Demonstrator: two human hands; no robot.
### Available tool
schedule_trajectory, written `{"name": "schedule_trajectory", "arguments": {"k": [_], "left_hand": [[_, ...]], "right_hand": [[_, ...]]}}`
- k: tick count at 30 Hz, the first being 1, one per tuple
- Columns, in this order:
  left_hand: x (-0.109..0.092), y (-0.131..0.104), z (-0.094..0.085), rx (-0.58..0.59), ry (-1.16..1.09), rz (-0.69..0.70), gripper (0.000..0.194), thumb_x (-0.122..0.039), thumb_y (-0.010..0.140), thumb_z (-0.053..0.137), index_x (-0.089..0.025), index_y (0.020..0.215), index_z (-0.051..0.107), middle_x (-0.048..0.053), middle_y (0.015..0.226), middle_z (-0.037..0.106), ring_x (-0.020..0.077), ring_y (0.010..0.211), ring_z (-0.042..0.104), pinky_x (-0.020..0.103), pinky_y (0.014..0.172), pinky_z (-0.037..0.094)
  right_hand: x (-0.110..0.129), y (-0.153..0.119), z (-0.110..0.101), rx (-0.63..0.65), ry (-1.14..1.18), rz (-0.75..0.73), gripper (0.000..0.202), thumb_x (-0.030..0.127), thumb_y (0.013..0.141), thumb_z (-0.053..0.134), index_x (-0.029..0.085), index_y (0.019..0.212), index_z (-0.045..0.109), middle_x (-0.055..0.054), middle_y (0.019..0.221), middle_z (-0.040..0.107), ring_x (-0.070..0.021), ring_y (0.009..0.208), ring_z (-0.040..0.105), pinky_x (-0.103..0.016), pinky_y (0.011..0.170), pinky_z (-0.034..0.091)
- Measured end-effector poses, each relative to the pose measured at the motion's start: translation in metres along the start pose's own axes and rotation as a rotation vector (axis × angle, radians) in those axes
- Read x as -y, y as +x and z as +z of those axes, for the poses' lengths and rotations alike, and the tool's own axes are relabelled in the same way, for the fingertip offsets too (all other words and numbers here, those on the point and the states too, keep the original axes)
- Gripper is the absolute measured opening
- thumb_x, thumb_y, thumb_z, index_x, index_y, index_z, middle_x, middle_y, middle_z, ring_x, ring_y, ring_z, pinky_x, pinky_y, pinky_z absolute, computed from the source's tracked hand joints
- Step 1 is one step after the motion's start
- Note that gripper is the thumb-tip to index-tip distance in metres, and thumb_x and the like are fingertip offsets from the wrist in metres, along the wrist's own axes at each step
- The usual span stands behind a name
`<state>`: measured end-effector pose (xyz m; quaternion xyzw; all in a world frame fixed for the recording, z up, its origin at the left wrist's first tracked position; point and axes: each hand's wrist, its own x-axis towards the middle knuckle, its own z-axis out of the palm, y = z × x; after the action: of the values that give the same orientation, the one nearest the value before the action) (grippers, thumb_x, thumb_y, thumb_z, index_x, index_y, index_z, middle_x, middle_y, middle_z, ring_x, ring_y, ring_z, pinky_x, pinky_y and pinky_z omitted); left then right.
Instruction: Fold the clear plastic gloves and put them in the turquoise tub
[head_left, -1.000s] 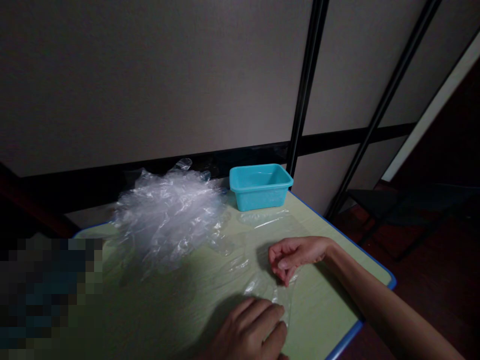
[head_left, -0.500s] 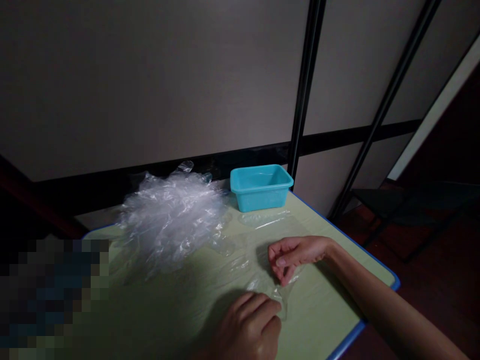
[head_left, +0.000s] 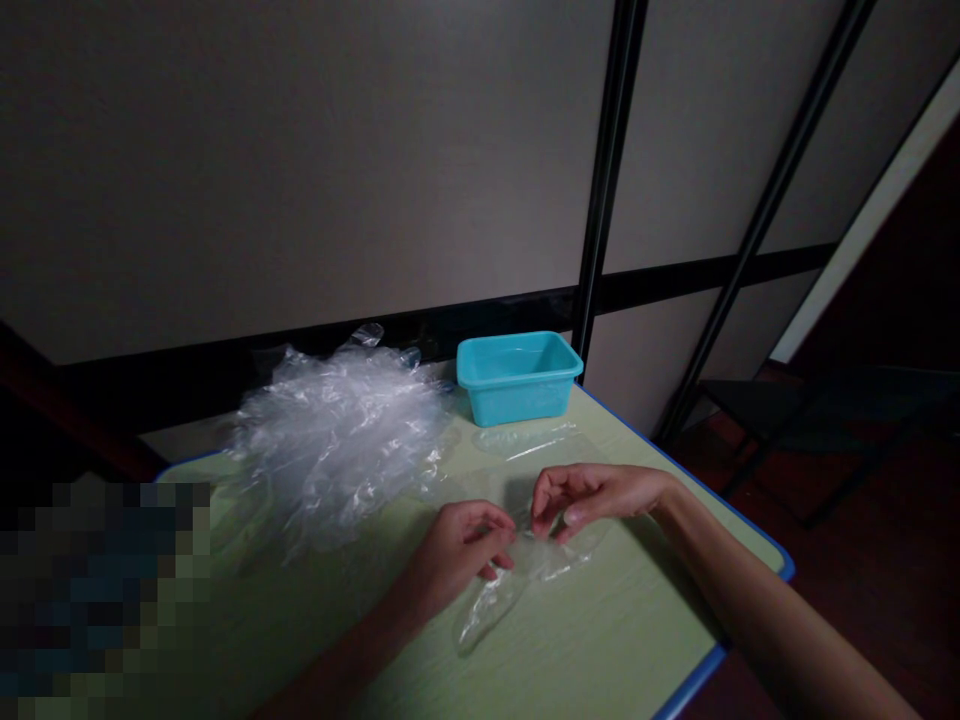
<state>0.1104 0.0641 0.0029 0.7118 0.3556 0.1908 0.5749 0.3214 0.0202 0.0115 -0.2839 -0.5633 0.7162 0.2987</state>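
Note:
A thin clear plastic piece (head_left: 551, 562) lies on the pale green table (head_left: 600, 650), reaching below and between both hands. My left hand (head_left: 469, 545) is at its left edge, fingers curled with the thumb close to the fingertips; whether it grips the film is hard to see. Across from it, my right hand (head_left: 574, 498) bends down with its fingertips on the film, thumb and fingers pinching it. Another flat clear sheet (head_left: 525, 440) rests behind the hands. To the left is a large heap of crumpled clear plastic (head_left: 345, 430).
A turquoise plastic tub (head_left: 521, 385) stands at the table's back edge, in front of a grey panelled wardrobe (head_left: 337, 160). Blue edging runs round the table. A dark chair (head_left: 795, 420) is on the floor at the right.
My left hand has moved up and forward, close to my right hand, and turned. The clear film now spreads toward the front left. My right hand has shifted slightly.

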Motion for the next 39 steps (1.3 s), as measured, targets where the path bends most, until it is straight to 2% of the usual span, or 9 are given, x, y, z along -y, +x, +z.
{"name": "schedule_trajectory", "arguments": {"k": [5, 7, 9, 12, 16, 22, 28, 32, 39], "left_hand": [[-0.001, -0.009, -0.003, -0.34, 0.445, 0.47, 0.019, -0.01, 0.072, 0.043, -0.014, 0.082, 0.059, 0.004, 0.079, 0.06, 0.0145, 0.066, 0.058, 0.026, 0.059, 0.049], [-0.006, -0.02, 0.003, -0.302, 0.605, 0.696, 0.022, -0.008, 0.075, 0.041, -0.015, 0.083, 0.06, 0.005, 0.082, 0.06, 0.0164, 0.077, 0.058, 0.029, 0.07, 0.049], [-0.01, -0.03, 0.011, -0.151, 0.733, 0.825, 0.023, -0.008, 0.078, 0.042, -0.016, 0.09, 0.06, 0.006, 0.091, 0.063, 0.0179, 0.088, 0.057, 0.031, 0.078, 0.048], [-0.012, -0.039, 0.022, 0.021, 0.878, 0.82, 0.031, -0.012, 0.079, 0.047, -0.017, 0.109, 0.055, 0.006, 0.112, 0.059, 0.019, 0.104, 0.053, 0.034, 0.088, 0.045], [-0.007, -0.037, 0.021, 0.095, 0.912, 0.735, 0.032, -0.015, 0.08, 0.049, -0.017, 0.111, 0.055, 0.006, 0.115, 0.058, 0.0177, 0.108, 0.052, 0.032, 0.092, 0.043], [0.006, -0.027, -0.002, 0.071, 0.842, 0.653, 0.026, -0.011, 0.081, 0.047, -0.018, 0.101, 0.062, 0.005, 0.111, 0.061, 0.0149, 0.102, 0.056, 0.029, 0.09, 0.044], [0.015, -0.027, -0.025, 0.015, 0.874, 0.709, 0.03, -0.01, 0.08, 0.046, -0.018, 0.106, 0.06, 0.005, 0.112, 0.06, 0.0156, 0.102, 0.056, 0.031, 0.088, 0.046], [0.013, -0.032, -0.027, -0.03, 0.866, 0.833, 0.029, -0.009, 0.08, 0.044, -0.016, 0.103, 0.06, 0.008, 0.106, 0.063, 0.0176, 0.098, 0.057, 0.032, 0.084, 0.047], [0.002, -0.048, -0.015, 0.182, 0.813, 0.934, 0.021, -0.015, 0.085, 0.043, -0.016, 0.099, 0.057, 0.004, 0.091, 0.066, 0.0164, 0.093, 0.056, 0.032, 0.09, 0.04]], "right_hand": [[0.001, -0.003, -0.002, -0.096, 0.038, -0.072, 0.026, 0.032, 0.073, 0.066, 0.013, 0.086, 0.053, -0.002, 0.083, 0.059, -0.0124, 0.081, 0.059, -0.029, 0.075, 0.045], [0.0, -0.004, -0.002, -0.049, 0.046, -0.028, 0.028, 0.035, 0.071, 0.066, 0.013, 0.082, 0.052, -0.001, 0.073, 0.059, -0.0122, 0.07, 0.06, -0.029, 0.068, 0.047], [-0.003, -0.005, -0.002, 0.013, 0.043, 0.042, 0.03, 0.038, 0.069, 0.068, 0.013, 0.077, 0.052, 0.0, 0.068, 0.059, -0.0116, 0.064, 0.06, -0.029, 0.065, 0.047], [-0.008, -0.002, -0.002, 0.066, 0.039, 0.126, 0.03, 0.038, 0.068, 0.068, 0.013, 0.074, 0.052, 0.0, 0.066, 0.061, -0.011, 0.063, 0.059, -0.028, 0.064, 0.046], [-0.011, 0.003, -0.001, 0.093, 0.047, 0.187, 0.029, 0.037, 0.069, 0.068, 0.013, 0.072, 0.052, 0.001, 0.064, 0.06, -0.01, 0.061, 0.059, -0.026, 0.062, 0.046], [-0.015, 0.004, -0.003, 0.089, 0.05, 0.212, 0.029, 0.039, 0.069, 0.067, 0.014, 0.069, 0.051, 0.002, 0.065, 0.059, -0.0091, 0.061, 0.059, -0.025, 0.065, 0.046], [-0.019, 0.004, -0.004, 0.081, 0.032, 0.149, 0.031, 0.038, 0.067, 0.069, 0.013, 0.07, 0.051, 0.0, 0.066, 0.059, -0.0114, 0.062, 0.06, -0.027, 0.061, 0.046], [-0.015, 0.005, -0.004, -0.052, 0.005, -0.027, 0.034, 0.042, 0.065, 0.07, 0.014, 0.071, 0.05, 0.0, 0.069, 0.057, -0.0125, 0.066, 0.059, -0.031, 0.067, 0.045], [-0.008, 0.017, 0.002, -0.417, -0.213, -0.286, 0.018, 0.029, 0.075, 0.063, 0.016, 0.075, 0.052, -0.003, 0.085, 0.059, -0.0128, 0.082, 0.054, -0.027, 0.076, 0.038]]}}
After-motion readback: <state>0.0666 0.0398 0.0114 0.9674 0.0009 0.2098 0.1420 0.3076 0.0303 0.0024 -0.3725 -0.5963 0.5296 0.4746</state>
